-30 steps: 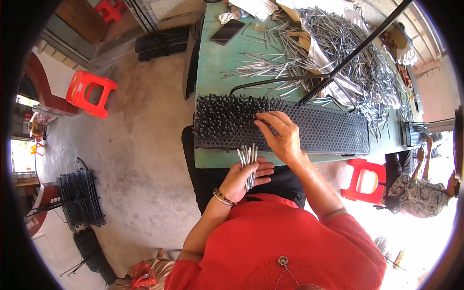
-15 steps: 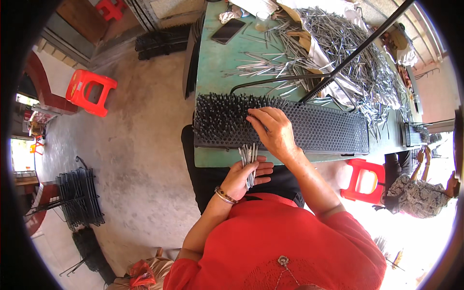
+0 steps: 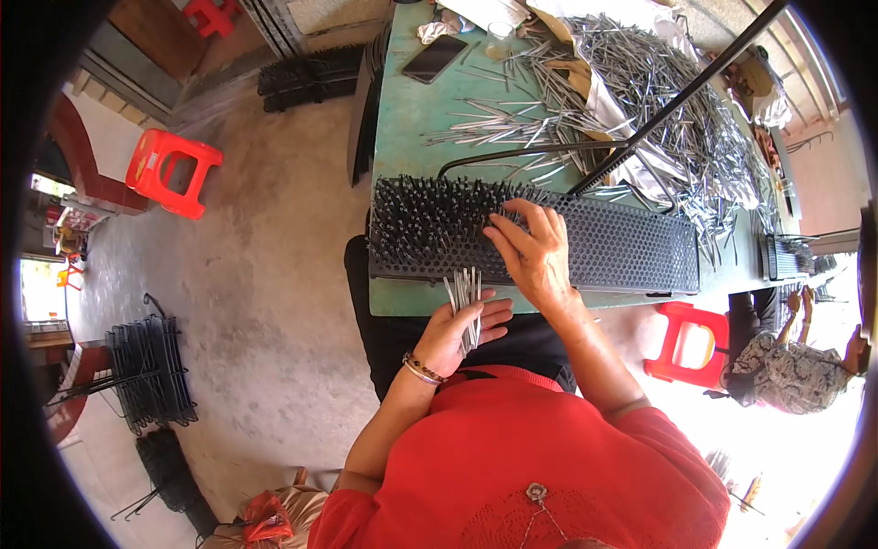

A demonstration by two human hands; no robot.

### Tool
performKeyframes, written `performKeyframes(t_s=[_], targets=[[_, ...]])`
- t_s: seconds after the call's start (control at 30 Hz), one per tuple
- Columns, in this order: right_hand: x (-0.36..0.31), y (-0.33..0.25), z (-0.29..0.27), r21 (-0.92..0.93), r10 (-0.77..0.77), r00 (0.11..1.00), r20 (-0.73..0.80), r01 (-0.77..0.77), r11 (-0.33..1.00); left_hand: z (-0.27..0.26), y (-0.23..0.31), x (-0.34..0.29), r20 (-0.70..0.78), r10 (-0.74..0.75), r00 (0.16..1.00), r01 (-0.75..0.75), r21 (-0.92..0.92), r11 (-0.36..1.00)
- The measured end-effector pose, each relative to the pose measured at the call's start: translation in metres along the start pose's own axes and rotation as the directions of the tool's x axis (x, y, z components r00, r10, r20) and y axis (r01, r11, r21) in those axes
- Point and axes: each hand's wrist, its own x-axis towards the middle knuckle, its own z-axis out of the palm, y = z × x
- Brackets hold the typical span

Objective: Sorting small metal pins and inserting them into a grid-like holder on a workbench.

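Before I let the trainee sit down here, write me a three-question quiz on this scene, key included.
1. What does the left hand hold?
2. True or false: black pins crowd the left part of the board, while bare holes show toward its right end.
3. Pick one: which of these lies on the table, to the left of the glass?
A. a hammer
B. a phone
C. a bowl

Key: 1. A bundle of thin silvery rods. 2. True. 3. B.
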Motion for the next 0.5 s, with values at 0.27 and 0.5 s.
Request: performKeyframes(t_s=[0.27,0.5], targets=[[-0.013,-0.016,-0.022,0.397,0.201,0.953,0.228,-0.280,0.874,0.006,0.009,-0.007,0.061,0.039,0.997,-0.042,0.052,0.998],[-0.018,-0.013,-0.023,0.510,0.272,0.656,0.704,-0.734,0.448,0.014,0.009,-0.011,0.171,0.082,0.982,-0.094,0.067,0.993]])
